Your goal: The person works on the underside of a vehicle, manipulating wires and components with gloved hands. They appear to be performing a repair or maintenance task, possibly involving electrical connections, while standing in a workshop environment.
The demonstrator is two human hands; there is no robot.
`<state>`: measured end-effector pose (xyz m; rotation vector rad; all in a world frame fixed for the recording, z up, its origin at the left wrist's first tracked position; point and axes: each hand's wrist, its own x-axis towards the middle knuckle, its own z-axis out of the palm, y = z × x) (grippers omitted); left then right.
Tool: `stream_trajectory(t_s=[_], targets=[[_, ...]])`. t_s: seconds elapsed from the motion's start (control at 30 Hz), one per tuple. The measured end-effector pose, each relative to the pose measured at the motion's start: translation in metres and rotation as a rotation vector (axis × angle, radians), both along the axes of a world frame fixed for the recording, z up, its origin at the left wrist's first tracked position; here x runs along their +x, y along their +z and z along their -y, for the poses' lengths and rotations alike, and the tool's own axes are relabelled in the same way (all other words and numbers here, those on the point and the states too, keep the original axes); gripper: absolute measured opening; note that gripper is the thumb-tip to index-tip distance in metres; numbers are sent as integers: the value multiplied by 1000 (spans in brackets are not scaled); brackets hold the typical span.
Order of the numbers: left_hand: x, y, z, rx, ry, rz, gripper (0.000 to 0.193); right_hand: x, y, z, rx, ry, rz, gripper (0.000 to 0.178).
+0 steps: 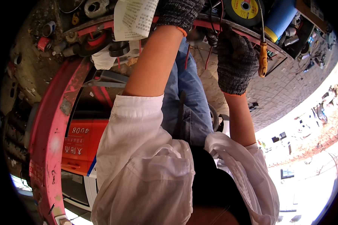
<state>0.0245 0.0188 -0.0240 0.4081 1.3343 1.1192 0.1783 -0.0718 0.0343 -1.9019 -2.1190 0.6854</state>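
Observation:
My left hand (179, 15), in a dark grey knitted glove with an orange cuff, reaches over the bench edge at the top. The picture's upper rim cuts off its fingers, so its grip does not show. My right hand (236, 62) wears a matching glove and is curled closed just below the bench edge. What its fingers hold, if anything, is hidden. Thin black and red wires (213, 39) run down beside its fingers. Right of it, a screwdriver (263, 60) with an orange-yellow handle points its shaft up across the bench edge.
The red-edged bench (101, 26) carries a grinding disc (246, 8) with a yellow centre, a blue cylinder (281, 17) and a printed paper sheet (135, 20) overhanging its edge. A red metal beam (50, 131) and an orange-and-white vehicle (82, 142) stand at left. Paving (281, 90) lies right.

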Motion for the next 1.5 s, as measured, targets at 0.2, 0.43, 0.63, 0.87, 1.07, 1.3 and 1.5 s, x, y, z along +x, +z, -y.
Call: stream_trajectory(t_s=[0.2, 0.43, 0.63, 0.87, 1.07, 1.3, 1.5], targets=[[-5, 7, 6, 163, -210, -337, 16, 3, 5, 10, -168, -278, -263, 32], [3, -14, 12, 125, -242, -226, 27, 2, 3, -10, -44, -161, -329, 32], [-1, -9, 14, 127, -306, -361, 26, -2, -2, -6, -101, -190, -337, 31], [0, -5, 14, 152, -327, -420, 27, -3, -2, -9, -102, -142, -236, 30], [-12, 1, 15, 202, -495, -450, 25, -6, 1, -10, -122, -117, -185, 28], [-15, 16, 14, 187, -610, -387, 23, -1, -6, -6, -71, -109, -166, 28], [-16, 36, 13, 158, -609, -409, 21, -2, -5, -4, -60, -117, -194, 28]])
